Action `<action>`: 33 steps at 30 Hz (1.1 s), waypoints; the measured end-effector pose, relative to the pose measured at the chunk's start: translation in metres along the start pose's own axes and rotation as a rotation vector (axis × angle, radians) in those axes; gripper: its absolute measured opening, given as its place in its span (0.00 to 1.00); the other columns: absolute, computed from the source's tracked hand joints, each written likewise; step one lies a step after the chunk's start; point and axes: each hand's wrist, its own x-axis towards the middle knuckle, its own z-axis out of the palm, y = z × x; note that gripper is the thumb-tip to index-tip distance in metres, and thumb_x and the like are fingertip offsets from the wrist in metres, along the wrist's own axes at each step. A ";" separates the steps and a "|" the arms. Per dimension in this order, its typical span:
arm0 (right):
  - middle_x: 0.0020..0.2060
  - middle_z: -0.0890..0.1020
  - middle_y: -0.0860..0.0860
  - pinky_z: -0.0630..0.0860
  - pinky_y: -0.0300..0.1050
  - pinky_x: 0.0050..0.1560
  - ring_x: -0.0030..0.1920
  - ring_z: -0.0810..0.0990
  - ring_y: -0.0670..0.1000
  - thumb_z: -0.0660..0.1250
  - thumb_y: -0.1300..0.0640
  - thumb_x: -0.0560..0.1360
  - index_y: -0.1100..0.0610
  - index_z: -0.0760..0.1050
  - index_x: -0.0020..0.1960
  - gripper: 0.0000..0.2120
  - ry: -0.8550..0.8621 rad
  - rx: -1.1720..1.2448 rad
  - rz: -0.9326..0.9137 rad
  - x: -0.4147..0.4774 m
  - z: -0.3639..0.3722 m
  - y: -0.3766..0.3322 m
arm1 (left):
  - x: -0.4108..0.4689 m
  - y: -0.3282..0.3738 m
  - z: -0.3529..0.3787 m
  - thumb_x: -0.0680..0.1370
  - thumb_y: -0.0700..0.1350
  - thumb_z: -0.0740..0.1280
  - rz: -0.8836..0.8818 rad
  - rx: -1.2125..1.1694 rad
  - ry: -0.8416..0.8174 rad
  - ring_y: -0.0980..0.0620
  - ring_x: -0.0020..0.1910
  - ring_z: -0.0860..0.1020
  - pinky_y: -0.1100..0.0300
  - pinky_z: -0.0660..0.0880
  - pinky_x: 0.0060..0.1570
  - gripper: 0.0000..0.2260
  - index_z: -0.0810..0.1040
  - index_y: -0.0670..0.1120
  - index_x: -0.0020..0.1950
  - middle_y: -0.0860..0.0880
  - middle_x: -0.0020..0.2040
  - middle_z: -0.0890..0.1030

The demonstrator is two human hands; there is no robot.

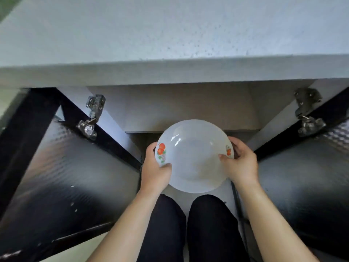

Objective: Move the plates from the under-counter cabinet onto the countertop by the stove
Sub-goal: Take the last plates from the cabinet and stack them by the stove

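Observation:
A white deep plate (194,157) with orange fruit prints on its rim is held level in front of the open under-counter cabinet (170,108). My left hand (154,171) grips its left edge, thumb on the rim by the fruit print. My right hand (240,163) grips the right edge, thumb over the rim. The plate hangs above my knees, below the countertop (170,35). The cabinet's inside behind the plate is mostly hidden; no other plates show.
Two dark cabinet doors stand swung open, the left door (66,176) and the right door (306,176), with metal hinges at their tops. The pale speckled countertop edge (170,72) overhangs the cabinet. My dark-trousered knees (188,224) are below the plate.

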 end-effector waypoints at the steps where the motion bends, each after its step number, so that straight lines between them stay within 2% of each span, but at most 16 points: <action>1: 0.46 0.82 0.41 0.76 0.39 0.44 0.47 0.80 0.43 0.69 0.67 0.67 0.48 0.76 0.55 0.21 -0.011 -0.035 0.030 -0.012 -0.005 -0.011 | -0.012 0.007 -0.007 0.68 0.32 0.63 -0.031 0.009 -0.007 0.61 0.46 0.76 0.67 0.73 0.35 0.27 0.68 0.62 0.56 0.60 0.46 0.78; 3: 0.45 0.81 0.39 0.74 0.36 0.41 0.46 0.79 0.43 0.69 0.65 0.67 0.45 0.76 0.53 0.20 -0.032 -0.077 0.064 -0.036 -0.015 -0.032 | -0.036 0.021 -0.020 0.67 0.31 0.62 -0.075 0.009 -0.002 0.60 0.47 0.76 0.63 0.74 0.37 0.28 0.67 0.63 0.55 0.60 0.47 0.76; 5: 0.42 0.79 0.36 0.73 0.34 0.38 0.45 0.78 0.40 0.69 0.65 0.68 0.41 0.74 0.50 0.21 -0.058 -0.108 0.086 -0.062 -0.027 -0.058 | -0.060 0.036 -0.035 0.67 0.30 0.62 -0.119 0.017 0.004 0.59 0.48 0.75 0.64 0.72 0.38 0.28 0.67 0.61 0.56 0.60 0.48 0.76; 7: 0.39 0.78 0.34 0.71 0.32 0.36 0.42 0.78 0.39 0.69 0.64 0.68 0.37 0.73 0.45 0.21 -0.085 -0.146 0.105 -0.087 -0.039 -0.086 | -0.086 0.052 -0.051 0.67 0.31 0.62 -0.159 0.044 0.014 0.57 0.49 0.76 0.60 0.74 0.43 0.27 0.67 0.59 0.58 0.58 0.50 0.77; 9: 0.38 0.78 0.34 0.73 0.33 0.36 0.41 0.78 0.38 0.69 0.63 0.68 0.36 0.72 0.43 0.21 -0.122 -0.182 0.105 -0.107 -0.051 -0.113 | -0.112 0.069 -0.069 0.67 0.31 0.62 -0.200 0.058 0.025 0.56 0.49 0.77 0.58 0.75 0.45 0.27 0.68 0.57 0.59 0.57 0.50 0.78; 12: 0.48 0.80 0.41 0.79 0.45 0.47 0.47 0.79 0.45 0.70 0.62 0.70 0.44 0.75 0.56 0.19 -0.188 -0.223 0.131 -0.133 -0.069 -0.147 | -0.154 0.099 -0.093 0.67 0.32 0.62 -0.264 0.056 0.054 0.62 0.44 0.77 0.66 0.71 0.35 0.27 0.68 0.60 0.56 0.59 0.47 0.78; 13: 0.50 0.79 0.43 0.78 0.46 0.48 0.48 0.78 0.47 0.70 0.62 0.70 0.47 0.74 0.59 0.20 -0.202 -0.232 0.148 -0.141 -0.075 -0.158 | -0.167 0.109 -0.101 0.67 0.32 0.62 -0.280 0.049 0.063 0.63 0.42 0.77 0.67 0.70 0.33 0.27 0.68 0.61 0.55 0.59 0.47 0.79; 15: 0.50 0.79 0.42 0.77 0.40 0.44 0.47 0.77 0.46 0.69 0.62 0.70 0.46 0.73 0.60 0.22 -0.233 -0.229 0.151 -0.157 -0.087 -0.177 | -0.193 0.129 -0.114 0.67 0.32 0.63 -0.294 0.035 0.079 0.63 0.42 0.77 0.68 0.69 0.31 0.27 0.68 0.61 0.55 0.58 0.47 0.79; 17: 0.50 0.79 0.41 0.73 0.33 0.38 0.46 0.77 0.43 0.69 0.62 0.69 0.43 0.73 0.59 0.22 -0.264 -0.221 0.138 -0.172 -0.099 -0.196 | -0.217 0.148 -0.125 0.67 0.32 0.63 -0.292 0.023 0.104 0.60 0.44 0.77 0.66 0.70 0.33 0.27 0.68 0.60 0.56 0.58 0.48 0.79; 21: 0.49 0.79 0.39 0.73 0.31 0.32 0.47 0.78 0.43 0.69 0.61 0.68 0.40 0.72 0.56 0.22 -0.318 -0.176 0.093 -0.193 -0.120 -0.237 | -0.260 0.183 -0.142 0.68 0.32 0.64 -0.248 -0.030 0.156 0.57 0.46 0.78 0.65 0.70 0.33 0.27 0.67 0.60 0.56 0.56 0.49 0.79; 25: 0.45 0.79 0.36 0.78 0.40 0.38 0.44 0.80 0.42 0.69 0.62 0.68 0.41 0.73 0.56 0.22 -0.363 -0.157 -0.045 -0.206 -0.132 -0.280 | -0.288 0.211 -0.159 0.68 0.31 0.64 -0.178 -0.117 0.248 0.58 0.46 0.78 0.64 0.71 0.36 0.27 0.69 0.58 0.59 0.55 0.49 0.80; 29: 0.45 0.82 0.39 0.81 0.45 0.40 0.40 0.81 0.43 0.69 0.62 0.67 0.45 0.74 0.59 0.23 -0.415 -0.120 -0.139 -0.219 -0.134 -0.314 | -0.313 0.228 -0.180 0.68 0.32 0.64 -0.119 -0.201 0.331 0.58 0.47 0.79 0.63 0.73 0.39 0.27 0.69 0.55 0.62 0.54 0.51 0.81; 33: 0.42 0.82 0.36 0.77 0.34 0.34 0.38 0.80 0.37 0.69 0.62 0.66 0.42 0.76 0.55 0.22 -0.499 -0.053 -0.221 -0.242 -0.127 -0.343 | -0.343 0.234 -0.213 0.68 0.32 0.66 -0.082 -0.275 0.437 0.59 0.47 0.80 0.63 0.74 0.38 0.28 0.70 0.56 0.62 0.57 0.50 0.82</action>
